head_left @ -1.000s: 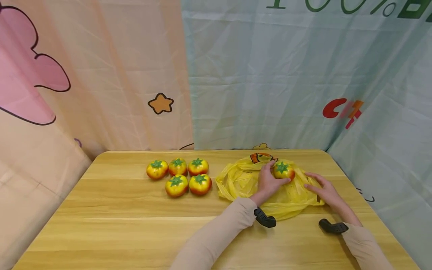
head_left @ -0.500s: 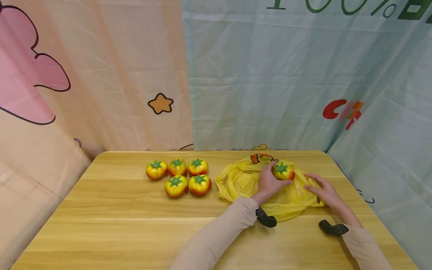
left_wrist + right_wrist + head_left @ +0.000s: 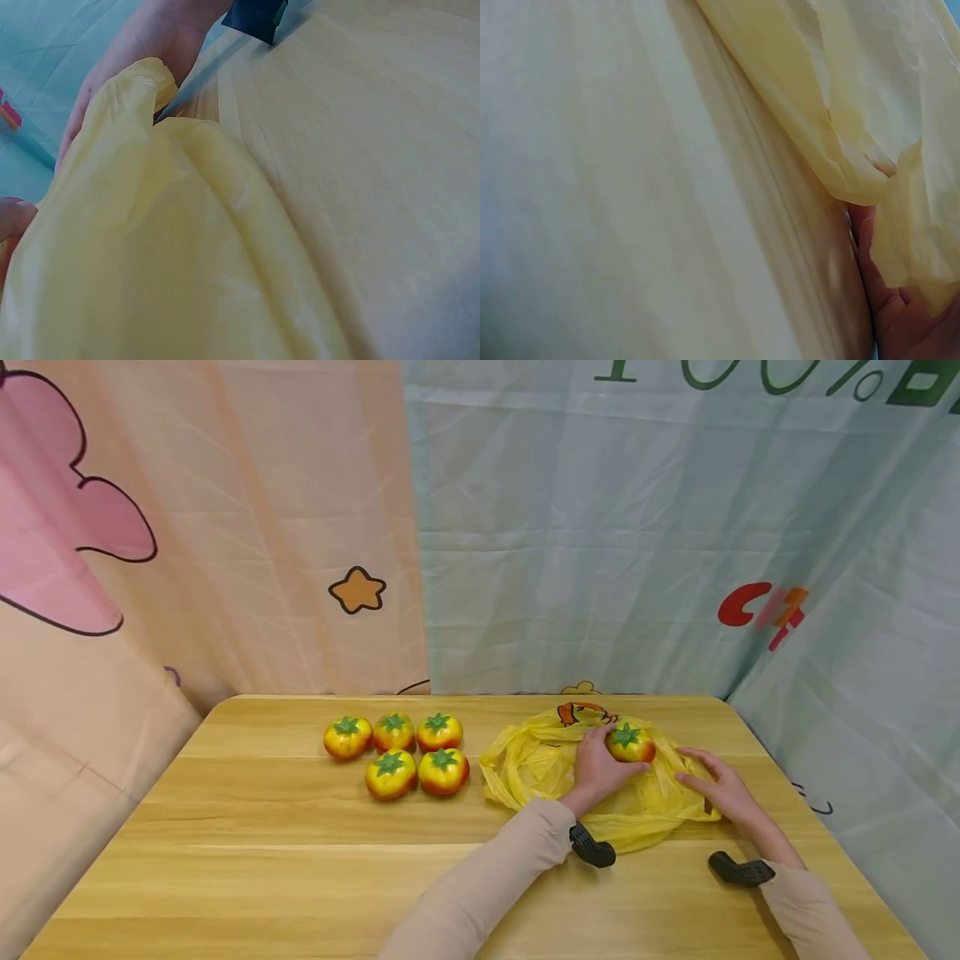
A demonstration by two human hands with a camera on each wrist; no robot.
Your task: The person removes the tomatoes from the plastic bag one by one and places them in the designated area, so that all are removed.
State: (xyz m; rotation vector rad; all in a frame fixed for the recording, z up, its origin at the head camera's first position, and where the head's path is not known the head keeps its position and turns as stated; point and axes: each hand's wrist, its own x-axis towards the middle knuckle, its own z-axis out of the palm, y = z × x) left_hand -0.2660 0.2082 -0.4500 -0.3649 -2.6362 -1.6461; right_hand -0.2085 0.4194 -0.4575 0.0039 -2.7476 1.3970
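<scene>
My left hand (image 3: pixel 596 766) grips a yellow-red tomato (image 3: pixel 632 745) with green leaves, its thumb and fingers spread round the fruit's left side. Beneath it lies a crumpled yellow plastic bag (image 3: pixel 525 772). At the bag's right edge my right hand (image 3: pixel 723 785) touches the plastic, thumb and fingers apart. In the left wrist view a fold of the bag (image 3: pixel 165 240) covers part of the right hand (image 3: pixel 165 45), and only a fingertip (image 3: pixel 15 216) of the left hand shows. Bag plastic (image 3: pixel 915 225) also hides much of the right hand (image 3: pixel 922 326) in the right wrist view.
Several more tomatoes (image 3: pixel 393 774) stand close together in two rows left of the bag. The wooden table (image 3: pixel 285 868) reaches back to hanging patterned curtains (image 3: pixel 517 568). Black devices (image 3: pixel 592 846) sit on both wrists.
</scene>
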